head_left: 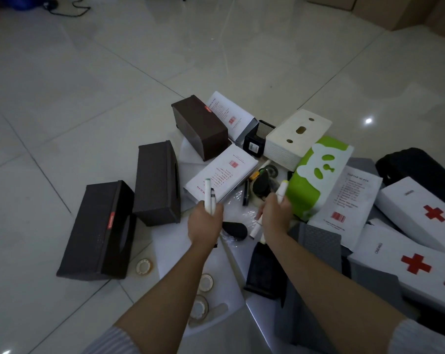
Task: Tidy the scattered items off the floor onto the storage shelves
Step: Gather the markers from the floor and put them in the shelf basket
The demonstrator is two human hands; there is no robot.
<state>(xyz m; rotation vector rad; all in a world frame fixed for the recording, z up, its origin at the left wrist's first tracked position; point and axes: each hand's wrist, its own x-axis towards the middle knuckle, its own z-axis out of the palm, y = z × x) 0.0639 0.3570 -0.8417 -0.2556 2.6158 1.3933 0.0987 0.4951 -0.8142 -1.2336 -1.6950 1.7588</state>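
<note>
Pale glossy floor tiles [114,85] fill the upper and left parts of the head view, with a black cable [71,10] trailing at the upper left and cardboard boxes [395,8] in the upper right corner.

At the centre and right of the frame lies the scatter of items. Three dark brown tissue boxes sit on the floor: one at lower left [99,231], one just beside it [157,182], and one further up, tilted [198,126]. A white leaflet-covered box [224,172] lies between them, at centre. Right of it are a black mesh pen holder [256,139], a cream tissue box [295,136] and a green-and-white tissue pack [316,175] touching the cream box. At the right edge two white first-aid boxes with red crosses [425,215] [407,267] lie side by side. Tape rolls [144,267] rest on the floor near the bottom centre.

Both arms reach in from the bottom of the frame. The left hand [205,221] has its fingers curled round white markers [208,198], which stand upright out of the fist over the leaflet-covered box. The right hand [275,215] grips another bunch of white markers [281,191], fingers wrapped round them, their ends sticking out above and below the fist, just beside the green pack. Striped sleeves [114,338] show at the bottom.
</note>
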